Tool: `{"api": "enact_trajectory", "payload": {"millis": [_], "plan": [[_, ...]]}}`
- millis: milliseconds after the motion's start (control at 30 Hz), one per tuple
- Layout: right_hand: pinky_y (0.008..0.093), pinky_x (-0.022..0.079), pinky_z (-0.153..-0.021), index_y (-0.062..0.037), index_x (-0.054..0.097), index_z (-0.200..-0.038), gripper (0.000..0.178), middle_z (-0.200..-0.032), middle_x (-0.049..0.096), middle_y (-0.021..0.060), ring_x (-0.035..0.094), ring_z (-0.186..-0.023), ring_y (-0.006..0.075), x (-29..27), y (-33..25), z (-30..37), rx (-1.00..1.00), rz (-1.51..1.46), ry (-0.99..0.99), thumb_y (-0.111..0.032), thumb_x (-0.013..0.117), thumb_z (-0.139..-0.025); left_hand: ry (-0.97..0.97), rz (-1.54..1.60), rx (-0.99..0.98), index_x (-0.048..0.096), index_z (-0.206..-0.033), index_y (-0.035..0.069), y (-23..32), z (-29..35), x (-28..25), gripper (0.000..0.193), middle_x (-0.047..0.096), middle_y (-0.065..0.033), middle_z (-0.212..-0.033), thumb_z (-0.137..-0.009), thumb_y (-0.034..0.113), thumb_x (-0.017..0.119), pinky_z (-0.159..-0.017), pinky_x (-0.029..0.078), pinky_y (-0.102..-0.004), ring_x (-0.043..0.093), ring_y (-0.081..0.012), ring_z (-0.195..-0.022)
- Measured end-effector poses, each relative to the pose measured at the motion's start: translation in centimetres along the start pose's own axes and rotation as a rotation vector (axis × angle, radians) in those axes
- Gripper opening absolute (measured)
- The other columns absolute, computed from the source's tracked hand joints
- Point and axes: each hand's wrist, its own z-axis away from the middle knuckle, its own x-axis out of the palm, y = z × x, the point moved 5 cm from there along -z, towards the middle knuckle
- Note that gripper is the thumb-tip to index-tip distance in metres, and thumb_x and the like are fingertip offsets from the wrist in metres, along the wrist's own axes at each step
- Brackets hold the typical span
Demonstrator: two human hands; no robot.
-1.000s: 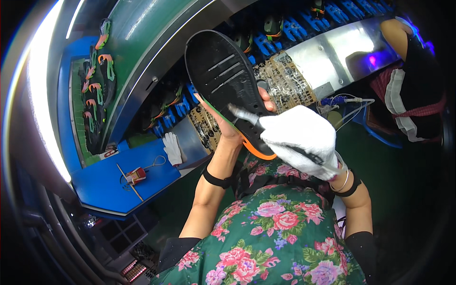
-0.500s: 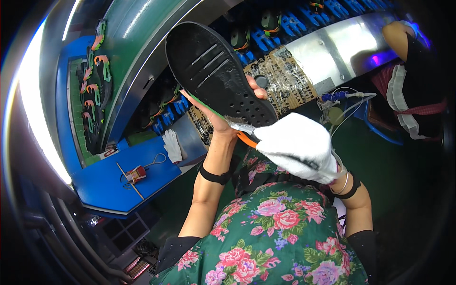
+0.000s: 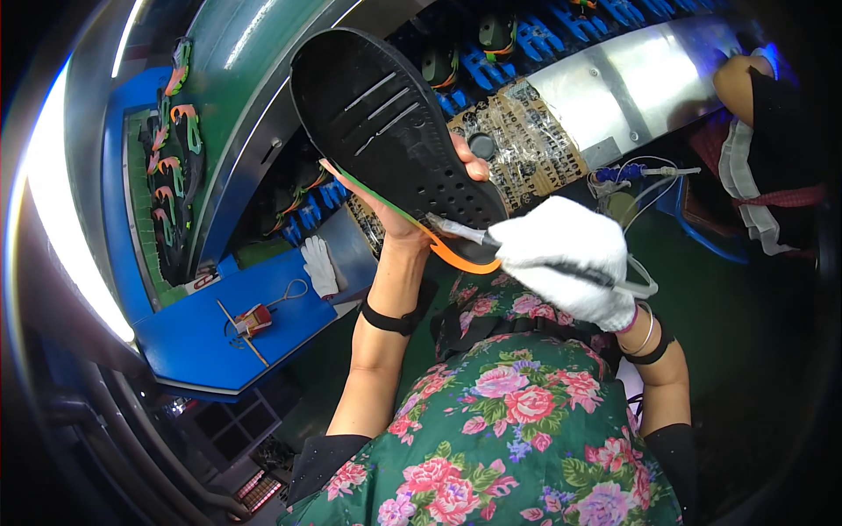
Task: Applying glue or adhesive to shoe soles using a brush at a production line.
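My bare left hand [image 3: 399, 221] holds a black shoe sole [image 3: 373, 145] from beneath, its fingers wrapped over the right edge. The sole's inner face is toward me, with several slots near the wide end and small round holes near the narrow one. Green and orange trim [image 3: 456, 260] runs along its near edge. In a white knit glove, my right hand [image 3: 561, 259] grips a slim brush [image 3: 458, 229] whose tip is at the sole's inner face, beside the holes. A thin clear tube [image 3: 647, 279] loops out by the gloved hand.
Left stands a blue table [image 3: 189, 342] with a red-bodied tool [image 3: 254, 321] on it; a white glove [image 3: 319, 266] lies nearby. Ahead, taped cardboard [image 3: 535, 149] covers part of a metal ledge [image 3: 627, 74]. Blue racks [image 3: 491, 79] hold shoe parts. Another person's arm [image 3: 738, 81] rests far right.
The brush has gone from the sole's near side edge onto its inner face by the holes. The sole has shifted slightly left, and more orange trim shows.
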Motion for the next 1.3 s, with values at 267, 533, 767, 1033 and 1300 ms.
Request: {"api": "enact_trajectory", "payload": {"millis": [267, 533, 767, 1033, 1300], "plan": [[0.0344, 0.058, -0.073, -0.0048, 0.079, -0.09, 0.018, -0.098, 0.079, 0.013, 0.074, -0.081, 0.0246, 0.0, -0.3, 0.2, -0.004, 0.047, 0.013, 0.001, 0.083, -0.074, 0.039, -0.039, -0.067, 0.054, -0.126, 0.0, -0.1, -0.3, -0.5, 0.114, 0.063, -0.0151, -0.106, -0.074, 0.101, 0.038, -0.089, 0.05, -0.0463, 0.064, -0.0282, -0.09], [0.0349, 0.058, -0.075, -0.0051, 0.079, -0.099, 0.02, -0.097, 0.078, 0.0103, 0.073, -0.083, 0.0249, -0.5, 0.6, 0.5, 0.033, -0.018, 0.012, -0.002, 0.082, -0.078, -0.031, 0.006, -0.029, 0.057, -0.123, 0.0, -0.2, -1.1, 1.1, 0.099, 0.063, -0.0157, -0.104, -0.084, 0.091, 0.045, -0.089, 0.05, -0.0466, 0.065, -0.0286, -0.09], [0.0345, 0.058, -0.072, -0.0054, 0.079, -0.091, 0.017, -0.093, 0.078, 0.0116, 0.073, -0.08, 0.0243, -0.7, -0.1, 0.3, 0.038, 0.012, 0.014, -0.004, 0.084, -0.074, -0.053, -0.036, -0.033, 0.061, -0.11, -0.004, 0.1, -1.7, 0.9, 0.091, 0.064, -0.015, -0.099, -0.087, 0.084, 0.051, -0.091, 0.051, -0.0452, 0.066, -0.0269, -0.089], [0.0347, 0.057, -0.071, -0.0049, 0.079, -0.094, 0.022, -0.098, 0.078, 0.0112, 0.073, -0.08, 0.0248, -1.2, -1.4, 0.0, -0.027, 0.111, -0.023, -0.002, 0.084, -0.072, -0.068, -0.139, 0.01, 0.061, -0.107, -0.005, 0.3, -2.4, 1.2, 0.092, 0.064, -0.0149, -0.095, -0.087, 0.084, 0.051, -0.089, 0.052, -0.0444, 0.067, -0.027, -0.086], [0.0348, 0.059, -0.075, -0.0113, 0.08, -0.104, 0.03, -0.103, 0.078, 0.0063, 0.073, -0.086, 0.0246, 0.2, -2.5, 0.2, -0.16, 0.188, -0.068, -0.002, 0.082, -0.075, -0.046, -0.04, -0.03, 0.059, -0.11, -0.005, -0.1, -2.6, 0.0, 0.102, 0.064, -0.0162, -0.098, -0.079, 0.091, 0.052, -0.082, 0.056, -0.0421, 0.065, -0.0304, -0.091]]}}
